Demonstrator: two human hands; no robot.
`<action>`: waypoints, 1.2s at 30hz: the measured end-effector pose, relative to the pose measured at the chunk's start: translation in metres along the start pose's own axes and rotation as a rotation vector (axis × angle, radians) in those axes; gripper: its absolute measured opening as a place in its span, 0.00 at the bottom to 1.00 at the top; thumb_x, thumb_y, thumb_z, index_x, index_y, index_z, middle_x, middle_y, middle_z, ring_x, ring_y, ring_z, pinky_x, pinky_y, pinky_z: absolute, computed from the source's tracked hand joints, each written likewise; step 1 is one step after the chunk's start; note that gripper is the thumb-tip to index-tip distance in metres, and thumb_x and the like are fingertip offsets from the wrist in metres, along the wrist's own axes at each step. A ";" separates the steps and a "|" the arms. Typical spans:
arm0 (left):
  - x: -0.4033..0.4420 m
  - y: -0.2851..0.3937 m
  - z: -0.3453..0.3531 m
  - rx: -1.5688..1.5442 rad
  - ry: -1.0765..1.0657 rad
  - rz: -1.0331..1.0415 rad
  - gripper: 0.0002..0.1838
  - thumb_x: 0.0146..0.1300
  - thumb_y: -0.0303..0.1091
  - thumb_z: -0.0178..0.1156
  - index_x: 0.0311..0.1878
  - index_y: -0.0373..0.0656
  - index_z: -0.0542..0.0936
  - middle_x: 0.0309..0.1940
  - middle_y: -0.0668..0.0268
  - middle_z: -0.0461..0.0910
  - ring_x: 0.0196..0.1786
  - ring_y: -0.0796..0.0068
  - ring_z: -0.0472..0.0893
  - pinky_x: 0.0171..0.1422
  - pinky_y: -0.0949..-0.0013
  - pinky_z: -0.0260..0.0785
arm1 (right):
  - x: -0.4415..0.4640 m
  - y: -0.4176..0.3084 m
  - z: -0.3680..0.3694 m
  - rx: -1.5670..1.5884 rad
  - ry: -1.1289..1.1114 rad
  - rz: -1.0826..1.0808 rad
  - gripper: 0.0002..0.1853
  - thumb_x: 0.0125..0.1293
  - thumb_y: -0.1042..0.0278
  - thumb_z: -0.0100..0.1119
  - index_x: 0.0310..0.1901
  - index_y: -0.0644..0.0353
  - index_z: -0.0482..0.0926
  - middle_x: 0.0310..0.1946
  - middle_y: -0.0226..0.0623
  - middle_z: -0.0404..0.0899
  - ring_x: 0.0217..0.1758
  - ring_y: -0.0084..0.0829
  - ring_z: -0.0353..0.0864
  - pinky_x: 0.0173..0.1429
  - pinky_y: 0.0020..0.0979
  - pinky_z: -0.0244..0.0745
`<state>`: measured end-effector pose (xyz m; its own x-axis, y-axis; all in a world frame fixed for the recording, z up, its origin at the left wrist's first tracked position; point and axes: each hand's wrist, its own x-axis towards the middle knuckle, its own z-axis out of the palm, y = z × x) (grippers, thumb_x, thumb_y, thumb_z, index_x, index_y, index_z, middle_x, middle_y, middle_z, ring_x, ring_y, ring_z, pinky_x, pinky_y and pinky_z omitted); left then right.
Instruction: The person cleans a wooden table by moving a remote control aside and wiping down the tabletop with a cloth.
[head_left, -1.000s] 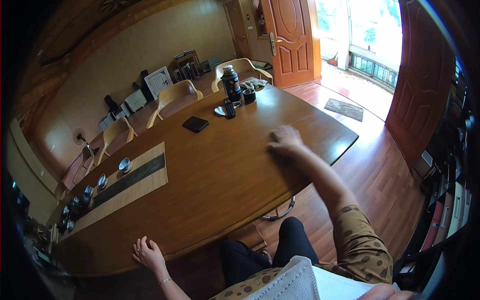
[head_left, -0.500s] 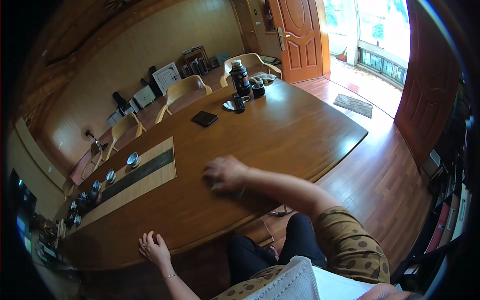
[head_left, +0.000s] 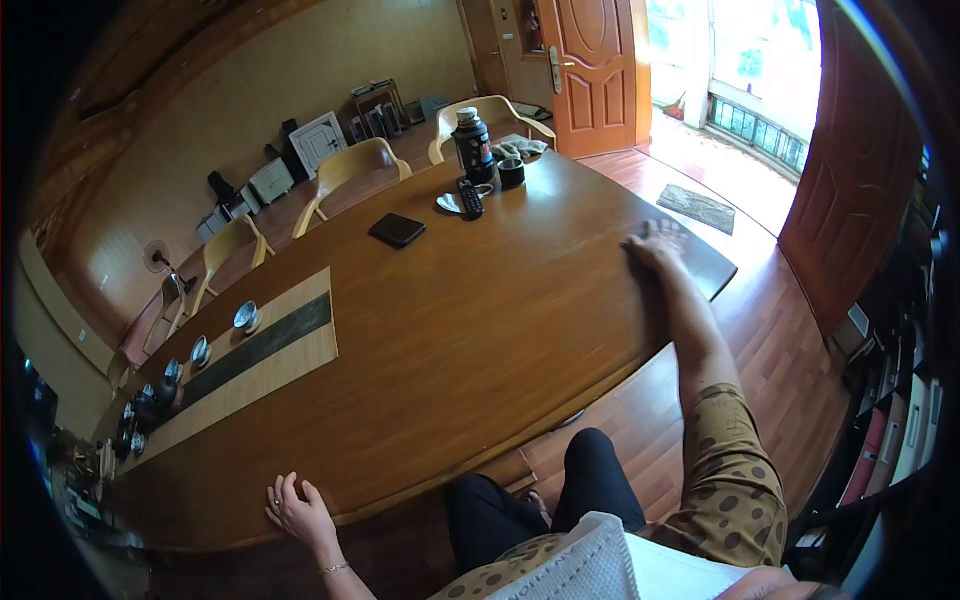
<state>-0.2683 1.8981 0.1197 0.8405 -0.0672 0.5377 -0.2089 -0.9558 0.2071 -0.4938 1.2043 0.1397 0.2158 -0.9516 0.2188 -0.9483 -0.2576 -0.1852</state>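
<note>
My right hand [head_left: 657, 243] lies at the right end of the brown wooden table [head_left: 480, 310], arm stretched out and fingers spread over the surface. A small dark patch shows by its thumb side; whether it is a shadow or something under the palm, I cannot tell. At the near edge of the table, my left hand [head_left: 302, 512] rests palm down with its fingers apart, holding nothing. It wears a ring, with a bracelet at the wrist.
A dark thermos [head_left: 474, 146], a black cup [head_left: 511, 173], a remote control [head_left: 470, 198] and a flat black case [head_left: 397, 231] stand or lie toward the far side. On the left, a runner [head_left: 265, 352] has small cups [head_left: 246, 317] along it. Wooden chairs [head_left: 358, 165] line the far edge.
My right hand has swept from the middle of the table to its far right end, and the arm has straightened. My left hand stays at the near edge. The view has shifted slightly.
</note>
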 end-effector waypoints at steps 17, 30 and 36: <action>0.005 -0.007 -0.001 0.021 -0.056 0.007 0.16 0.63 0.43 0.61 0.52 0.52 0.81 0.60 0.68 0.78 0.68 0.56 0.69 0.73 0.41 0.51 | -0.338 -0.314 -0.013 0.548 -0.177 -1.490 0.34 0.59 0.35 0.54 0.63 0.45 0.73 0.67 0.39 0.65 0.73 0.40 0.59 0.73 0.50 0.49; 0.003 -0.010 0.005 0.037 0.029 0.049 0.14 0.63 0.41 0.60 0.51 0.50 0.82 0.56 0.66 0.80 0.63 0.60 0.73 0.69 0.49 0.56 | -0.020 -0.002 -0.018 0.069 -0.052 -0.170 0.35 0.62 0.31 0.49 0.67 0.39 0.69 0.73 0.37 0.58 0.78 0.40 0.52 0.75 0.58 0.42; 0.003 -0.010 0.003 0.026 0.051 0.097 0.14 0.64 0.38 0.59 0.50 0.45 0.81 0.55 0.60 0.80 0.61 0.58 0.74 0.66 0.53 0.60 | 0.004 0.089 -0.025 0.030 -0.060 0.027 0.41 0.60 0.31 0.49 0.72 0.41 0.63 0.76 0.44 0.53 0.80 0.45 0.48 0.77 0.53 0.46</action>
<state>-0.2620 1.9067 0.1166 0.7903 -0.1454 0.5952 -0.2744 -0.9526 0.1316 -0.5831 1.1814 0.1479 0.2043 -0.9665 0.1554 -0.9469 -0.2354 -0.2189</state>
